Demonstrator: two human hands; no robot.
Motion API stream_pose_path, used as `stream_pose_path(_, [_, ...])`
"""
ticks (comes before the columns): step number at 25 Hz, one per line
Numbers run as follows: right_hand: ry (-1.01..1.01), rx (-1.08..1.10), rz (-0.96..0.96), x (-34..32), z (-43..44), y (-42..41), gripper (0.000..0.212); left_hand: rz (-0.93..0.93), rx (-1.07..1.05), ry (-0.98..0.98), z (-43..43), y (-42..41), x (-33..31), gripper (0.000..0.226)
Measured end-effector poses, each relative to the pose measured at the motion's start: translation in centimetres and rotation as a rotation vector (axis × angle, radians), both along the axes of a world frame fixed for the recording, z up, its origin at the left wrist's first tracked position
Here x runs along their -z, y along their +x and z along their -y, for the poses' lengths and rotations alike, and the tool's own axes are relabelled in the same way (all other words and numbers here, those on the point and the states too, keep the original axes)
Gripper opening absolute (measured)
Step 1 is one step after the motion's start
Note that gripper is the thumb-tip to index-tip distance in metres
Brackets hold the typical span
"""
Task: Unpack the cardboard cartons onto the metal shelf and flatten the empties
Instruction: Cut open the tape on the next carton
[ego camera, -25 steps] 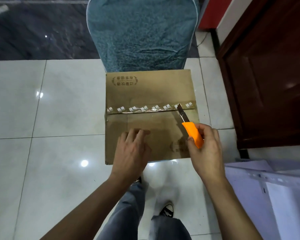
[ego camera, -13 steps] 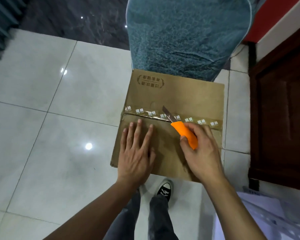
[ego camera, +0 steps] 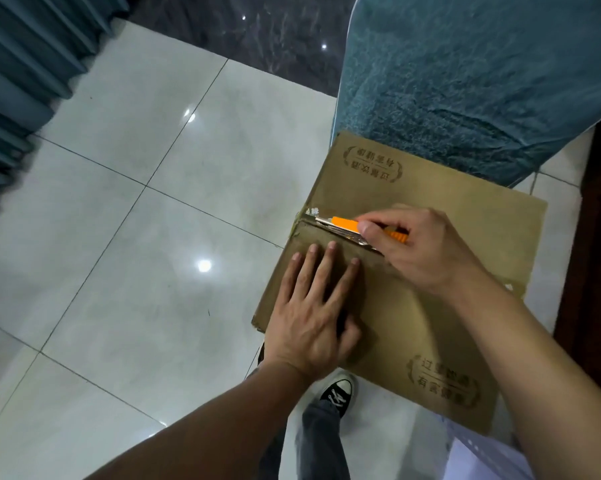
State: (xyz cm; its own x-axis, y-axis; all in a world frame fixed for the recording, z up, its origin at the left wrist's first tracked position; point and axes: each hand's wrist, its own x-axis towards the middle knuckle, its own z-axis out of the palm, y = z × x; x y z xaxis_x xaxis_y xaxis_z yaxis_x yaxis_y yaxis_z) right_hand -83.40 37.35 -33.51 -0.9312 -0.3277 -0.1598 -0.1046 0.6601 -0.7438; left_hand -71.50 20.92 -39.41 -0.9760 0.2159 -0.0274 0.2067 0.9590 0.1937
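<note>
A brown cardboard carton with printed emblems stands on the white tiled floor, its top flaps closed along a taped middle seam. My left hand presses flat on the near flap, fingers straight and spread. My right hand grips an orange utility knife laid low along the seam, its blade tip close to the carton's left edge. Torn tape shows at that left end of the seam.
A chair in a teal cover stands just behind the carton. Dark wooden furniture runs along the right edge. Teal curtain folds hang at upper left. White sheets lie at lower right. My shoe is below the carton.
The knife has travelled leftward along the taped seam from the right part to the left end. My left hand stayed pressed on the near flap. The view swung left.
</note>
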Motion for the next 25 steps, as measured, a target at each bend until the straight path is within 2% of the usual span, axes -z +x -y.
stream_pose_path(11, [0.184, -0.153, 0.008, -1.9, 1.6, -2.9, 0.024, 0.015, 0.001, -0.018, 0.0, 0.0, -0.1, 0.080])
stream_pose_path(19, [0.300, -0.129, 0.074, -3.1, -0.9, -1.4, 0.028, 0.008, 0.001, -0.037, -0.1, -0.1, -0.2, 0.080])
stream_pose_path(25, [0.326, -0.057, 0.164, -4.0, -3.3, -0.8, 0.016, 0.011, 0.005, -0.028, -0.1, -0.1, -0.2, 0.078])
